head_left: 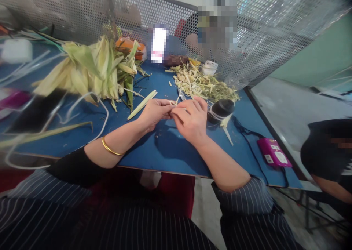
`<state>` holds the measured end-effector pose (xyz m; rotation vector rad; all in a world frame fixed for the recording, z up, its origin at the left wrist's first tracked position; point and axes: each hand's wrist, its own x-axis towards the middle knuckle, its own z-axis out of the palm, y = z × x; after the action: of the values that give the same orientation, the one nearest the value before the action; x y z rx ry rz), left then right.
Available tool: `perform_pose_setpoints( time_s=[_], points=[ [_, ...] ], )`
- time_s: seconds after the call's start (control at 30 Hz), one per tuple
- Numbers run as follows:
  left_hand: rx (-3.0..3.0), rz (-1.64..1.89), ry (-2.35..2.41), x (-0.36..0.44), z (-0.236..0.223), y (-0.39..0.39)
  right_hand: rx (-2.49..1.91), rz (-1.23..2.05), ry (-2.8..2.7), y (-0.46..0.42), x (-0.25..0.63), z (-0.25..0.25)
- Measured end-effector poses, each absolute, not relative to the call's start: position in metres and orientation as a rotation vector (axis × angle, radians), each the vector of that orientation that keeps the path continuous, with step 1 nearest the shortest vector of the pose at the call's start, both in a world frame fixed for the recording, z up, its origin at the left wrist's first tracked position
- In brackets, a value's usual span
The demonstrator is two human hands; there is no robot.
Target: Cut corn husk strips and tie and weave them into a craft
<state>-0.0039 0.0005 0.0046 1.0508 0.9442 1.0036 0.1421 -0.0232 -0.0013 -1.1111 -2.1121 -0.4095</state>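
Note:
Above the blue table (176, 152), my left hand (155, 114) and my right hand (192, 121) meet with fingertips pinched together. Both are closed on a thin, pale corn husk strip (173, 102), looped at the fingertips with a narrow end sticking up. My fingers cover most of it. Just left of my left hand lies a loose corn husk piece (141, 105). A black, round-topped object (222, 109) with pale strands around it stands right of my right hand. Behind my hands is a shiny metal tool, partly hidden.
Corn husks (90, 68) are heaped at the left, and a pile of shredded husk scraps (206, 83) lies behind. A lit screen (158, 44), white cup (210, 68), purple pack (274, 152) and white cable (106, 114) are around. Perforated metal backs the table; another person (327, 151) is at right.

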Motion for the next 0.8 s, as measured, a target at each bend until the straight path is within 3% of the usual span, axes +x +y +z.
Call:
perform_pose_setpoints(
  time_s=[0.4,0.67,0.8],
  points=[
    [1.179,0.951,0.948,-0.007,0.005,0.0,-1.26,0.94,-1.315,-0.01,0.144,-0.007],
    [1.226,0.995,1.001,-0.006,-0.002,0.004,-1.301,1.095,-1.226,-0.009,0.142,-0.008],
    [1.015,1.023,1.006,-0.01,-0.001,0.009,-1.318,0.915,-1.37,-0.008,0.147,-0.008]
  ],
)
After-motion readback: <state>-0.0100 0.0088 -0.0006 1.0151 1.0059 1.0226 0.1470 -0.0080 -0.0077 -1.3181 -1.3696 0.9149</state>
